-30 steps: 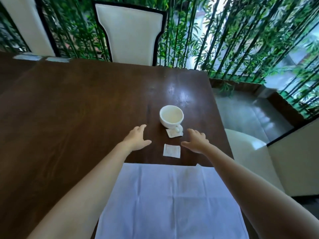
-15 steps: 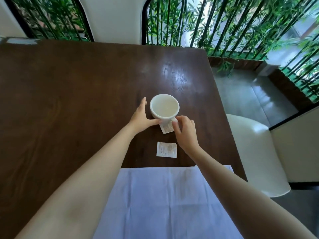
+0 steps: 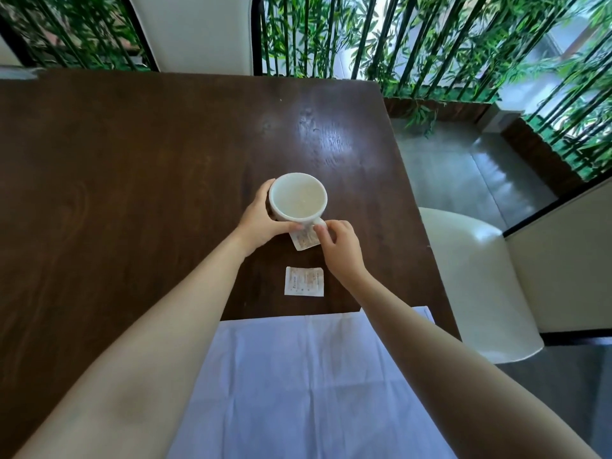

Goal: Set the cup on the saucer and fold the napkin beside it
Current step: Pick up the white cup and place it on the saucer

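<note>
A white cup [image 3: 298, 197] stands upright on the dark wooden table [image 3: 132, 167], its handle turned toward me. My left hand [image 3: 261, 220] wraps around the cup's left side and front. My right hand [image 3: 337, 243] pinches the handle between thumb and fingers. A small white paper packet [image 3: 303, 241] lies partly under the cup's near edge. A second packet [image 3: 304, 281] lies flat a little nearer to me. A pale lilac napkin [image 3: 308, 379] is spread open at the table's near edge. No saucer is in view.
A white chair with a dark frame [image 3: 195, 31] stands at the table's far side. A white rounded seat [image 3: 477, 276] sits to the right, past the table's right edge. Green bamboo [image 3: 430, 44] fills the background beyond.
Both hands moved forward from hovering apart near the packets and closed on the cup, left around its side, right at the handle. The camera tilted downward.
</note>
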Available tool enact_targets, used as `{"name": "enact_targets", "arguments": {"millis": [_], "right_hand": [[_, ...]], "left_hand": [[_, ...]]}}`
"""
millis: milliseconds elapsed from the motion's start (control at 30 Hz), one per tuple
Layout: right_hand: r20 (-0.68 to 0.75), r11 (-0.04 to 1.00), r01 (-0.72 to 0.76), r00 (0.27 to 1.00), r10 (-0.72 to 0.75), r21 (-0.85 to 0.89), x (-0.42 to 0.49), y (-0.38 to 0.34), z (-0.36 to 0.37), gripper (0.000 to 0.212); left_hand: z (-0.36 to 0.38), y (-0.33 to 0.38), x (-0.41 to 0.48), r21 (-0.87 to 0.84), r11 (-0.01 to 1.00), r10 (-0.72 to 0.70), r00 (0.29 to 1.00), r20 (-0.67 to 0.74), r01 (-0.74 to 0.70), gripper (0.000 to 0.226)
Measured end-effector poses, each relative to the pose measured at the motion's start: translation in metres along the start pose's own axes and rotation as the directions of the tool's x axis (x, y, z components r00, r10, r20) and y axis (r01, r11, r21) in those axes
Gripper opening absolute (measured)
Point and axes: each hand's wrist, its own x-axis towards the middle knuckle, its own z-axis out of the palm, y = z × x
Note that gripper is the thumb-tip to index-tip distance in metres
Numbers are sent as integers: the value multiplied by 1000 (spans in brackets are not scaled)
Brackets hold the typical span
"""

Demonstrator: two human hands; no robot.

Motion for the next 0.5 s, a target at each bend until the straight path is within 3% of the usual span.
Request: {"name": "enact_targets", "arguments": {"millis": [300, 500], "right_hand": [[84, 999, -37, 996, 34, 31, -11, -27, -18, 35], [322, 962, -218, 933, 158, 162, -33, -69, -46, 31]], "left_hand": [[-4, 24, -34, -87, 994, 50, 993, -110, -60, 88], [-18, 62, -63, -57, 991, 107, 981, -162, -117, 87]]}}
